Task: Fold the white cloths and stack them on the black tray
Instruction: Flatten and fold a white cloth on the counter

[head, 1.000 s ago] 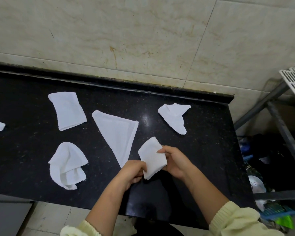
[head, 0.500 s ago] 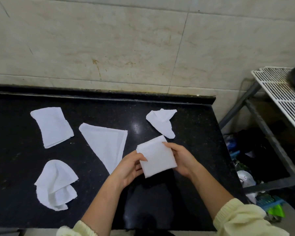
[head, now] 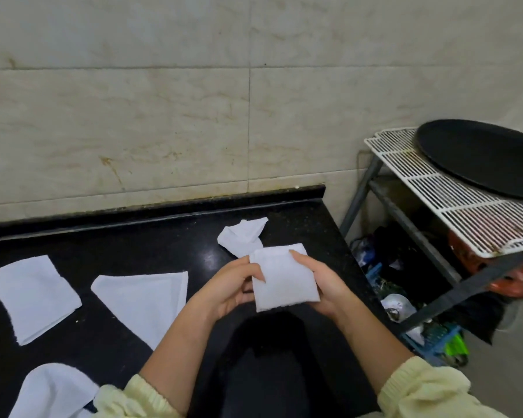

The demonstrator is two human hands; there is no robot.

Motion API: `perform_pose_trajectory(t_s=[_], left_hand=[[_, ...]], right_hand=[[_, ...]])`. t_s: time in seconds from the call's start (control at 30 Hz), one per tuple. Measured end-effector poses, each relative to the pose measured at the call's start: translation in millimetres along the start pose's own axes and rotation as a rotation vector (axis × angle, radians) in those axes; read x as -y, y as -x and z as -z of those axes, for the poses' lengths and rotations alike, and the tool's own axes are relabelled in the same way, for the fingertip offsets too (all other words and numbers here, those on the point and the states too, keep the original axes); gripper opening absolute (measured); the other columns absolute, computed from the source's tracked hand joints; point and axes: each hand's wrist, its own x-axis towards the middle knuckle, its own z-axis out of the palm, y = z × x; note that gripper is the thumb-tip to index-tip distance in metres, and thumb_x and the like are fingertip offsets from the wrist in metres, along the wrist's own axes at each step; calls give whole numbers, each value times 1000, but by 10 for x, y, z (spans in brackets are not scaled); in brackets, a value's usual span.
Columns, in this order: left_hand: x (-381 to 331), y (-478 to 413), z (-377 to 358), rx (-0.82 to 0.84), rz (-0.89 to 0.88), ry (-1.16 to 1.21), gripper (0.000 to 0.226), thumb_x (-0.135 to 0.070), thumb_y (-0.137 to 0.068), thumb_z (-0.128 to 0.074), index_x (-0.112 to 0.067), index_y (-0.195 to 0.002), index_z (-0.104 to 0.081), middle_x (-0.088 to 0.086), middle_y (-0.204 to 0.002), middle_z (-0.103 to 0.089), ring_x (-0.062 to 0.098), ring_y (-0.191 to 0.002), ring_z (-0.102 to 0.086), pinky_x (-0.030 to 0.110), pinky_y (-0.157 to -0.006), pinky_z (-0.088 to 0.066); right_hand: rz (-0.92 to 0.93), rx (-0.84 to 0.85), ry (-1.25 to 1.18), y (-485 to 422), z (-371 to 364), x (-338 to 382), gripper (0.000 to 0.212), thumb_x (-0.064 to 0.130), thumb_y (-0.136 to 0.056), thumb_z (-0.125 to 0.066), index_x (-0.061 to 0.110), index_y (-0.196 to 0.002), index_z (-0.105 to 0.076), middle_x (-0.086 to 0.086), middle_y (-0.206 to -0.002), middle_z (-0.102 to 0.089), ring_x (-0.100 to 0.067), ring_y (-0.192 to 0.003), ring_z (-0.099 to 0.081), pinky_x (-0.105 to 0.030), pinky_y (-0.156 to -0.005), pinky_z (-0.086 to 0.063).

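A folded white cloth, squarish, is held above the black counter between both hands. My left hand pinches its left edge and my right hand grips its right edge. The round black tray lies on a white wire rack to the right, with nothing visible on it. Other white cloths lie on the counter: a crumpled one just behind my hands, a triangular one, a rectangular one at the left, and a bunched one at the lower left.
A tiled wall rises behind the counter. The rack stands on grey metal legs beyond the counter's right edge. Clutter, including a blue basket, sits on the floor under the rack.
The view has swung right, bringing the black tray and rack into sight. My hands have turned the folded cloth flatter and carried it slightly right.
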Motion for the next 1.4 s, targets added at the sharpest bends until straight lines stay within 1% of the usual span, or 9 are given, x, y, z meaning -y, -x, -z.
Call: perform_pose_trajectory(t_s=[0.17,0.33,0.43,0.6,0.73,0.87,1.0,1.13,1.4], left_hand=[[-205,-127,-133,25,-19,-18,41,2,-81,-53,-12,-117,-65,7,-112,-71,23,-100,-69,36,-84,-56],[-523,-241,-317,48,-56,-91,34,1,-82,-58,-13,-113,-66,-1,-91,-71,12,-72,-67,29,-70,-56],[-802,-311,-543,79,-80,-144,33,1,-85,-58,-11,-115,-63,-6,-76,-71,7,-63,-67,26,-65,-55],[-1238,-523,-1098,101,-144,-151,36,1,-84,-59,-13,-117,-62,1,-99,-71,14,-83,-69,28,-67,-57],[-1492,-799,-1676,94,-198,-135,29,1,-85,-59,-16,-109,-62,1,-96,-69,13,-81,-65,28,-72,-57],[-1688,-1135,-2285,103,-240,-125,25,0,-84,-61,-17,-102,-64,-1,-87,-69,10,-71,-66,22,-55,-54],[-1773,-1525,-2966,41,-255,-113,25,2,-83,-62,-16,-101,-62,1,-87,-66,13,-71,-61,20,-48,-51],[-1742,-1892,-3580,-46,-252,-101,25,3,-85,-64,-12,-104,-58,6,-97,-68,18,-79,-65,29,-59,-56],[-1586,-2465,-4128,-243,-291,-200,63,8,-79,-69,-10,-133,-42,13,-126,-54,31,-109,-60,37,-69,-59]], right_hand=[[129,-34,22,69,147,200,38,25,-88,-68,8,-121,-63,-15,-115,-70,-32,-109,-66,-51,-97,-50],[170,-63,115,207,319,663,32,6,-85,-60,5,-116,-67,-16,-112,-70,-31,-103,-67,-47,-87,-56],[212,-73,185,310,420,1062,33,3,-83,-58,2,-115,-67,-11,-96,-71,-19,-78,-70,-34,-64,-57],[291,-98,231,467,685,1807,37,3,-81,-59,1,-117,-66,-12,-105,-68,-19,-79,-67,-29,-61,-55],[346,-129,227,587,1035,2347,29,0,-81,-59,-1,-109,-67,-15,-106,-66,-24,-83,-65,-31,-66,-56],[365,-189,272,645,1521,2856,26,-1,-82,-62,-1,-107,-67,-17,-108,-70,-29,-97,-68,-43,-85,-56],[341,-226,331,584,2129,3346,29,2,-80,-64,3,-109,-68,-17,-106,-71,-27,-92,-70,-35,-68,-57],[320,-267,360,463,2753,3717,32,3,-81,-65,4,-112,-66,-15,-108,-71,-28,-97,-69,-37,-70,-57],[257,-378,505,175,3318,3962,31,3,-84,-62,7,-114,-63,-12,-105,-69,-24,-94,-67,-36,-71,-56]])
